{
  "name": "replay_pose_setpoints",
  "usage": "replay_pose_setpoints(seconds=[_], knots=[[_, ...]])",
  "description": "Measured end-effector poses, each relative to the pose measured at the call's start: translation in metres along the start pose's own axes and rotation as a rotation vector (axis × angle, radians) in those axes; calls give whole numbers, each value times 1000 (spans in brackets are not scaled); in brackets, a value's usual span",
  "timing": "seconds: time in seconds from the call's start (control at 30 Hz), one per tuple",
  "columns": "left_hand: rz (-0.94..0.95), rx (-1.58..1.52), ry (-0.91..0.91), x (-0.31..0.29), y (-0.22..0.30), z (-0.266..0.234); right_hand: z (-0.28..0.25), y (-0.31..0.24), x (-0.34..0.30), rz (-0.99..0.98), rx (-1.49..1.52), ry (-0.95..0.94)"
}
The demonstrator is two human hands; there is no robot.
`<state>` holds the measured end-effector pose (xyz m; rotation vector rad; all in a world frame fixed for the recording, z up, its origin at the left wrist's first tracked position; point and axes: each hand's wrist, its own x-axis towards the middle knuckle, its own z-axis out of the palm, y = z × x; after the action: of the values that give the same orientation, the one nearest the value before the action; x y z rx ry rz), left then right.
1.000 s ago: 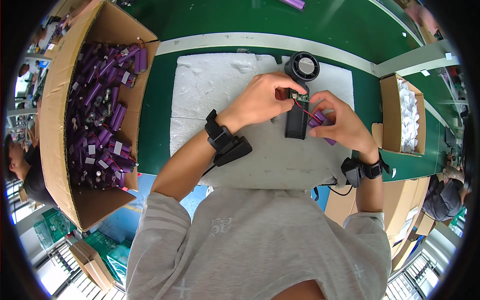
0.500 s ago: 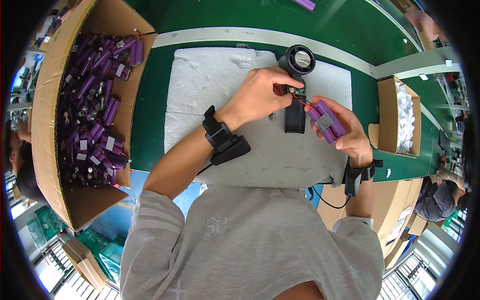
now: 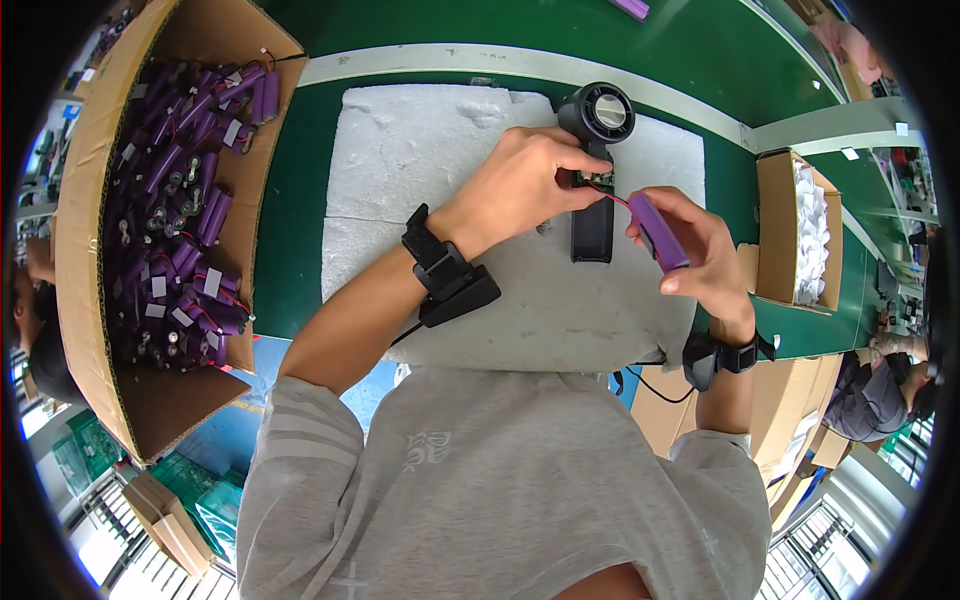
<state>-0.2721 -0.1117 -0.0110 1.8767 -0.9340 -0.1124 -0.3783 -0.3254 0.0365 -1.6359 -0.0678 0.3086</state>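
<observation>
On a white foam pad (image 3: 400,150) lies a black handheld fan (image 3: 593,228) with a round head and an open handle, where a small green circuit board (image 3: 597,178) shows. My left hand (image 3: 525,185) is closed at the board, thumb and index finger pinching at the wire end; its fingertips hide what exactly is between them. My right hand (image 3: 705,250) grips a purple battery pack (image 3: 657,232), held tilted to the right of the fan handle. A thin red wire (image 3: 612,197) runs from the pack to my left fingertips.
At left stands a large cardboard box (image 3: 95,250) full of purple battery packs. A smaller box (image 3: 775,230) with white pieces is on the right. Another purple pack (image 3: 630,8) lies on the green table (image 3: 450,25) beyond the pale rail. People sit at both sides.
My right hand has rolled the battery pack, so its grey patch has turned mostly out of sight. My left hand stays at the circuit board. The view has shifted slightly.
</observation>
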Motion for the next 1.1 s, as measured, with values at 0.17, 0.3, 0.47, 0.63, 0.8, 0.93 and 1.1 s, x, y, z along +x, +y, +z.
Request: replay_pose_setpoints(seconds=[0.17, 0.3, 0.47, 0.63, 0.8, 0.93, 1.1], knots=[[25, 19, 0, -2, -1, 0, -2, -1, -1, -1, -144, -49], [37, 16, 8, -2, -2, -1, 14, -9, -2, -2, -367, -23], [43, 15, -15, -1, 0, -3, 41, -14, 3, -28, -680, 72], [35, 2, -19, -2, -1, -2, 48, 5, 12, -215, -819, 135], [54, -1, -3, -3, -1, -1, 47, 18, 14, -249, -880, 154], [50, -4, -11, -3, -2, -2, 51, 19, 11, -274, -892, 177], [66, 17, -5, -3, -5, 0, 49, 17, 9, -353, -949, 164]])
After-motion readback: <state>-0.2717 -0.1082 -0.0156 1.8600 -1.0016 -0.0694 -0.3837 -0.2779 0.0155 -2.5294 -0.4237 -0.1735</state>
